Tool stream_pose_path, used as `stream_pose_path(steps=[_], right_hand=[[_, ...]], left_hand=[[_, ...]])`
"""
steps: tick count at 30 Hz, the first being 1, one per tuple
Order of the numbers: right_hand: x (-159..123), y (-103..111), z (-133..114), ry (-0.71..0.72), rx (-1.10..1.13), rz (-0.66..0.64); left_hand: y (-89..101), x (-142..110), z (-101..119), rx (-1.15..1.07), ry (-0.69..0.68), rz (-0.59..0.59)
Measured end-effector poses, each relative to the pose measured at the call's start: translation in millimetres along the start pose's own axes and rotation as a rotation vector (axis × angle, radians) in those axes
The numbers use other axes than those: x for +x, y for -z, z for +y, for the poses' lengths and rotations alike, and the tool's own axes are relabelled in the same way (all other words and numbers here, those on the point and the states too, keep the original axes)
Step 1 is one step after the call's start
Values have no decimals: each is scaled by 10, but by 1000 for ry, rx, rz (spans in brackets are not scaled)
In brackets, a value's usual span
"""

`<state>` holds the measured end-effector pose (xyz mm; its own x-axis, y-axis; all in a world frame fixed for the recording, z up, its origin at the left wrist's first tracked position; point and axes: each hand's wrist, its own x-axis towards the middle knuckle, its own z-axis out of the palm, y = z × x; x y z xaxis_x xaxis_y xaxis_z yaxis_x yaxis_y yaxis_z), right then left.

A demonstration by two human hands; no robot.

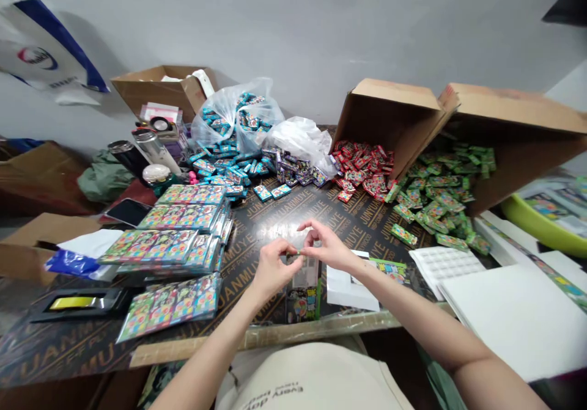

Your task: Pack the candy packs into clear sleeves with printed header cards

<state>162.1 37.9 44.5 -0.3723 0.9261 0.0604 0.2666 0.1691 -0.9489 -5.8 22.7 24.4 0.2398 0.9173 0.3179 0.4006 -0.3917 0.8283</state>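
Observation:
My left hand (274, 267) and my right hand (328, 246) meet over the table's front, thumbs and forefingers pinched together. Between the fingertips is something small and thin with a hint of green; its kind is too small to tell. Directly below them lies a colourful printed card (302, 303) with a green edge, partly covered by my hands. A white sheet of paper (351, 294) lies under my right forearm, beside a green printed strip (389, 270). Two small blue packets (271, 192) lie beyond my hands.
Stacks of wrapped printed packs (172, 300) stand left, near a black tape dispenser (82, 303). Blue packets (229, 168), purple packets (298, 168), red packets (364, 165) and green packets (435, 196) are heaped behind. Open cardboard boxes (394, 95) and white sheets (518, 318) are right.

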Motion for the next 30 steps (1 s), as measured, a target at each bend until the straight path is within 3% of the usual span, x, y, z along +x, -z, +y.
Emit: stream_pose_path(steps=[5, 7, 9, 11, 13, 15, 17, 18, 21, 24, 27, 30], right_hand=[[-14, -85, 97, -24, 14, 133], [-4, -147, 177, -156, 199, 171], [8, -170, 284, -354, 423, 128], [-5, -97, 421, -456, 517, 135], [-69, 102, 596, -392, 331, 267], [-191, 394, 811, -325, -114, 415], [-335, 690, 1046, -390, -578, 467], [-402, 808, 1162, -426, -661, 463], [-525, 980, 1442, -472, -712, 399], [-544, 944, 1577, -438, -737, 346], [-547, 881, 1594, -366, -779, 324], [-587, 852, 1573, -260, -826, 306]], left_hand=[[-55, -23, -2, 98, -55, 21], [-70, -47, 10, 123, -78, 4], [-65, -70, 10, 166, -123, -33], [-28, -75, -31, 236, -179, -84], [41, -53, -127, 328, -201, -127], [117, -13, -260, 460, -180, -162], [151, 20, -390, 633, -175, -213], [139, 27, -444, 710, -198, -266], [-20, 12, -542, 807, -327, -552], [-254, -2, -571, 761, -396, -847], [-400, 34, -558, 749, -420, -954], [-409, 107, -498, 735, -429, -999]])
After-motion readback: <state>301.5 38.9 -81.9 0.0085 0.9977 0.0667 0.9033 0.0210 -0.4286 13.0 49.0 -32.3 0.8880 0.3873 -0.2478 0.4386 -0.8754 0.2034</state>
